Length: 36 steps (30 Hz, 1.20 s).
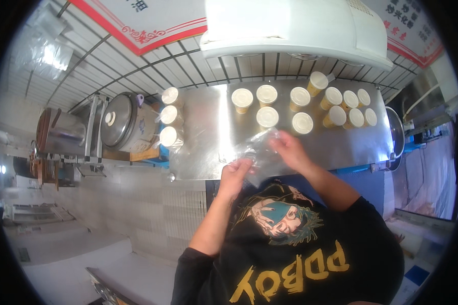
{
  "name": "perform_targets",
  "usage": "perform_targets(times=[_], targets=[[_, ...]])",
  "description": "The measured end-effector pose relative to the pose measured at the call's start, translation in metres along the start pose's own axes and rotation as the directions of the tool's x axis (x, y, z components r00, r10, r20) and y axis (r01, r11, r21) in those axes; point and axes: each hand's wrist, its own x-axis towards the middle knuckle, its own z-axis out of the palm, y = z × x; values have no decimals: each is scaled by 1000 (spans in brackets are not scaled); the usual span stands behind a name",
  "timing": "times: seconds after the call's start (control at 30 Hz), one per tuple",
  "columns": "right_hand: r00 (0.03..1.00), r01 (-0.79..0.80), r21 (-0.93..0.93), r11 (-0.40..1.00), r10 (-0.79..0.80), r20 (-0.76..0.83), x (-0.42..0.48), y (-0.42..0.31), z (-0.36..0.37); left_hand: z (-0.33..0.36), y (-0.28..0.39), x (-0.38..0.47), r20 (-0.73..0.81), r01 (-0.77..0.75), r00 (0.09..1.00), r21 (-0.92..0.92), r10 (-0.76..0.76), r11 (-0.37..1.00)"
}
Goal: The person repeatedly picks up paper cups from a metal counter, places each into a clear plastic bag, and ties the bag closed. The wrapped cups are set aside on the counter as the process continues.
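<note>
A clear plastic bag (pixel 258 167) is stretched between my two hands above the front edge of a stainless steel table (pixel 202 131). My left hand (pixel 237 171) pinches its lower left side. At its upper right my right hand (pixel 289 149) grips the plastic. Just beyond the bag stands a lidded paper cup (pixel 267 117), with another lidded cup (pixel 302 123) to its right. Three cups (pixel 169 115) at the table's left end appear wrapped in clear bags. Several more lidded cups (pixel 334 116) are grouped on the right.
A large lidded pot (pixel 116 120) and a metal pot (pixel 63 129) stand left of the table. A white range hood (pixel 290 30) overhangs the back. Clear plastic bags (pixel 47 53) hang on the tiled wall at upper left. A round metal lid (pixel 396 133) leans at the right end.
</note>
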Motion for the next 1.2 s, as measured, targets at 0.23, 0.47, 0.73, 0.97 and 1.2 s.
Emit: perform_targets(times=[0.23,0.47,0.73,0.97,1.2], targets=[[987,109,-205,973,-82,136,-35,-26,31,3,16,0,-254,46,965,-66,-62,997],[972,-86,-42,995,93,215,-10,28,64,-37,40,-14,-295,-12,939,-547,-179,837],[787,-578,179,796,485,382,-27,28,33,-70,42,-6,-294,-11,955,-168,-39,986],[888,361,-605,709,-63,456,-13,-47,57,-30,74,0,149,-189,978,347,145,919],[994,-3,-392,920,45,100,-10,-37,57,-68,96,-11,108,-137,848,990,519,16]])
